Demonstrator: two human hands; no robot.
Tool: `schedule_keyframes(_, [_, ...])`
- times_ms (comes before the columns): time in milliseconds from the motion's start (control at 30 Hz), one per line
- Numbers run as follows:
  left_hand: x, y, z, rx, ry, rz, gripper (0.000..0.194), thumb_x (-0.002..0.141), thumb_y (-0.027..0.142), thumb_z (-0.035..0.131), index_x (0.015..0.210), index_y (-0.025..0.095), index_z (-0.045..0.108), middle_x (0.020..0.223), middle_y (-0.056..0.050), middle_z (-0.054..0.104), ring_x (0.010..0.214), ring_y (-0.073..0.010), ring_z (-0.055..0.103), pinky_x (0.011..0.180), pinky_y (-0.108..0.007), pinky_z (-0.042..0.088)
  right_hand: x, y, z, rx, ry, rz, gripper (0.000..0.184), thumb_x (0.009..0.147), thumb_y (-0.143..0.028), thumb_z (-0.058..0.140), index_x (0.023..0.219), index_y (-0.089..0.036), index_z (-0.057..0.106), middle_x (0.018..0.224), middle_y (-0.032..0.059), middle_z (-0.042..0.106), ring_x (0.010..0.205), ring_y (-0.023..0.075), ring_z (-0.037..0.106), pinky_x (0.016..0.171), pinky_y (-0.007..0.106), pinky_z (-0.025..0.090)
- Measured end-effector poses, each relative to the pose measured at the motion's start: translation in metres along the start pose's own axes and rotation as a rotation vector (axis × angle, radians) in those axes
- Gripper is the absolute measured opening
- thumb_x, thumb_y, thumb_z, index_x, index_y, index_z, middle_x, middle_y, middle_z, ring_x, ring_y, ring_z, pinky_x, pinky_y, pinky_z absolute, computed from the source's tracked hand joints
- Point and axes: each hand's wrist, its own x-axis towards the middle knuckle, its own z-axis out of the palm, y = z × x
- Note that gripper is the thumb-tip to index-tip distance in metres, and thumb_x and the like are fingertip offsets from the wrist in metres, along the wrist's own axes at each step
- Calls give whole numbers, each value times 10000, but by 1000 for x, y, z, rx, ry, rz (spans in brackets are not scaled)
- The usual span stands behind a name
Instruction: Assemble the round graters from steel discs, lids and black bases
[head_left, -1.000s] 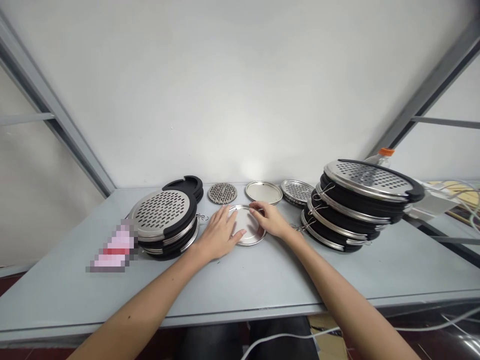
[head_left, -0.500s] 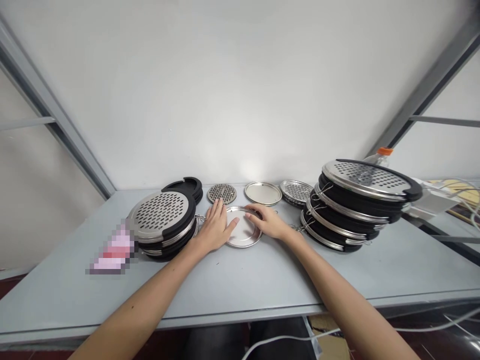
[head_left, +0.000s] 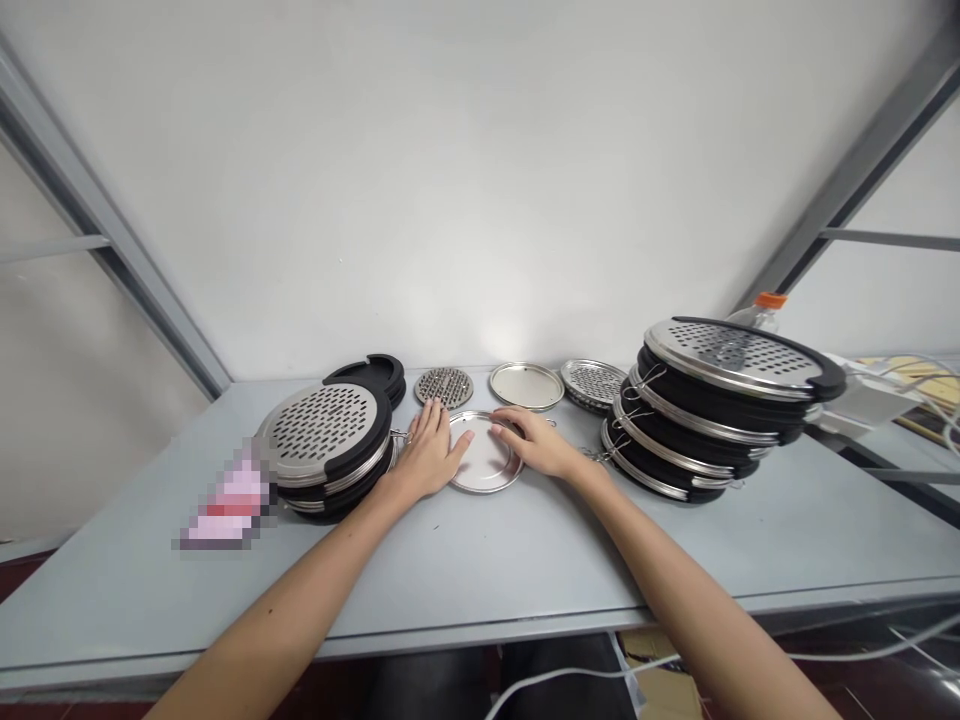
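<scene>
A shallow round metal dish (head_left: 484,462) lies on the grey table (head_left: 525,560) in front of me. My left hand (head_left: 429,455) rests flat on the dish's left rim with its fingers stretched out. My right hand (head_left: 538,443) lies on the right rim, fingers curved over the edge at the back. Neither hand lifts the dish off the table.
A short stack of black-rimmed perforated metal discs (head_left: 330,440) stands left of the dish; a taller leaning stack (head_left: 712,400) stands right. Behind lie a small perforated disc (head_left: 444,386), a plain metal lid (head_left: 527,385), another perforated plate (head_left: 592,383). A bottle (head_left: 757,312) is at the far right.
The dish and both hands have slid a little away from me and to the left. My left hand's fingers now reach less far across the dish.
</scene>
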Motion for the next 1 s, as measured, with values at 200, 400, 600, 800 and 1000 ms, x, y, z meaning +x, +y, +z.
schedule_keyframes(200, [0, 0, 1, 1, 16, -12, 686, 950, 562, 228, 1413, 62, 302, 1519, -225, 191, 1425, -326, 116, 1112, -514, 169, 0, 0, 1, -36, 0, -25, 368, 913, -412, 455, 1112, -169, 646, 1139, 125, 651, 1062, 263, 596, 961, 418, 433])
schedule_keyframes(400, [-2, 4, -1, 35, 42, 3, 642, 956, 513, 260, 1389, 46, 339, 1490, -240, 271, 1408, -330, 197, 1102, -505, 198, -4, 4, 4, -218, -19, 19, 594, 863, -515, 497, 1348, -172, 490, 1464, 142, 389, 1405, 350, 222, 1115, 543, 235])
schedule_keyframes(600, [-4, 7, -3, 68, 53, -4, 659, 958, 531, 227, 1360, 32, 381, 1498, -254, 238, 1413, -343, 166, 1103, -520, 181, -7, 5, 7, -271, -121, 112, 766, 861, -588, 443, 1456, -124, 312, 1540, 155, 213, 1429, 364, 93, 1135, 544, 192])
schedule_keyframes(800, [-3, 6, -4, 70, -1, -19, 716, 946, 571, 222, 1416, 36, 293, 1523, -228, 175, 1427, -316, 124, 1115, -518, 155, -6, 7, 8, -261, -115, 123, 768, 878, -610, 385, 1465, -123, 290, 1533, 162, 231, 1430, 350, 107, 1141, 532, 185])
schedule_keyframes(1000, [-3, 7, -4, 99, 0, -14, 753, 948, 560, 228, 1403, -37, 282, 1495, -267, 227, 1418, -315, 163, 1125, -448, 180, -7, 5, 7, -258, -124, 128, 773, 879, -615, 378, 1470, -128, 277, 1532, 155, 239, 1431, 345, 103, 1143, 528, 183])
